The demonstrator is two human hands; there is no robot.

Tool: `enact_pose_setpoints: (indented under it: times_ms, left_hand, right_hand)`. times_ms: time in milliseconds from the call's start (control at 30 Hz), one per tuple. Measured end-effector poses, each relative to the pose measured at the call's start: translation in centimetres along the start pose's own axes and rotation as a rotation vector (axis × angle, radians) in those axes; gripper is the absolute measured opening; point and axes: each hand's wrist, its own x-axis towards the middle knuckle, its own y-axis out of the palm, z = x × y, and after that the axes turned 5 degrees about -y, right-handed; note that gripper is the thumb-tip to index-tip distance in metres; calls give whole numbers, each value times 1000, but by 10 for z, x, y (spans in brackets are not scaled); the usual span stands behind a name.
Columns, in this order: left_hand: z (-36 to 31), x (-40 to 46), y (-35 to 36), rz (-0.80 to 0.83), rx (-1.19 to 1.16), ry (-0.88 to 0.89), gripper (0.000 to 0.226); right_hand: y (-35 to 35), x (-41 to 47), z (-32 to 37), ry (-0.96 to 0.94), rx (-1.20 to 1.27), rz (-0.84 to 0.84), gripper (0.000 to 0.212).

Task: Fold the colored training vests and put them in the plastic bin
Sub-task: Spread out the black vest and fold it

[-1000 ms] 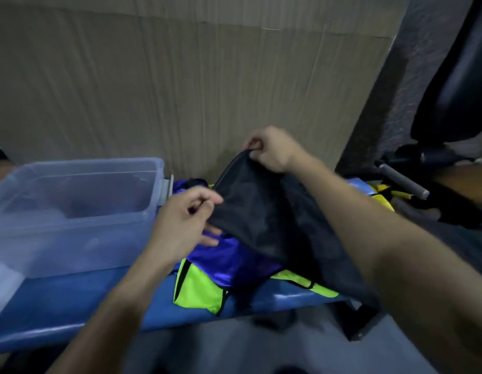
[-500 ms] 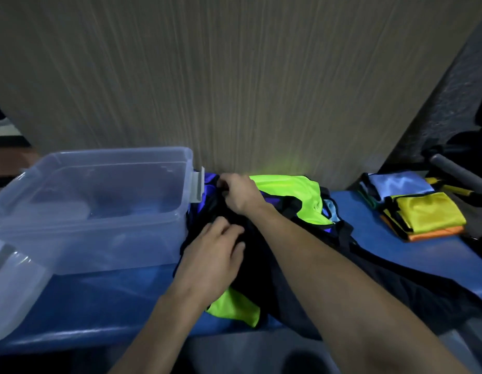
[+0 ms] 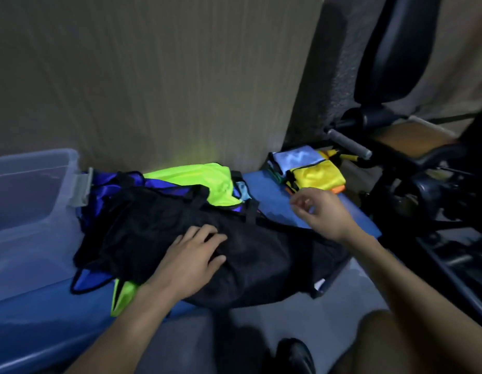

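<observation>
Lighting dim, bluish cast; soft focus throughout; wide-angle bending at edges; deep shadow right of right hand [image 3: 319, 211].

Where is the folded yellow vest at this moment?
In the head view the folded yellow vest lies on the small stack at the blue bench's right end, just beyond the right hand.

blue bench [image 3: 264, 184] | cardboard sheet [image 3: 167, 76] behind | black exercise machine [image 3: 401, 147] right

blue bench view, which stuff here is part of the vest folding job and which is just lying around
Job: black mesh vest, neon yellow vest, purple vest, folded vest stack, clear plastic bin.

Lying about: black gym machine, cardboard sheet.
</observation>
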Motion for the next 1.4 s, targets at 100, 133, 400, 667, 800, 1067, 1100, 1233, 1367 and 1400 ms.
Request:
enact_pose_setpoints:
  times_ms: [100,133,400,667,800,1067,1100,1233,1367,1400]
  left_hand:
    - [-7,12,13,-49,47,-32,45]
    - [-8,15,16,-62,50,-50,45]
    - [-8,22,30,-117,79,-122,58]
    - [-10,17,35,-181,42,-145,53]
    - [-10,15,37,-222,8,-145,54]
    - [-7,20,39,-207,14,-137,56]
    - [-6,20,38,-197,20,-134,56]
    - [-7,26,28,-164,100,-105,53]
    - [-37,47,-1,-195,34,11,35]
    - [-53,56,-8,-188,-43,66,32]
  right_hand:
    - [-34,-45,-65,313,-112,47,22]
    - [-38,-57,-79,378,-113,117,31]
    - [-17,-83,-115,390,78,284,71]
    - [-6,-81,-124,291,26,196,20]
    - [-21,-65,-123,352,289,79,17]
    - [-24,-30,-103,715,718,-156,13]
    - [-19,-33,-104,723,712,-143,17]
    - [-22,-39,-97,616,742,-133,33]
    - [-26,-44,-81,540,809,-72,20]
    - [-26,-46,-77,515,799,-49,18]
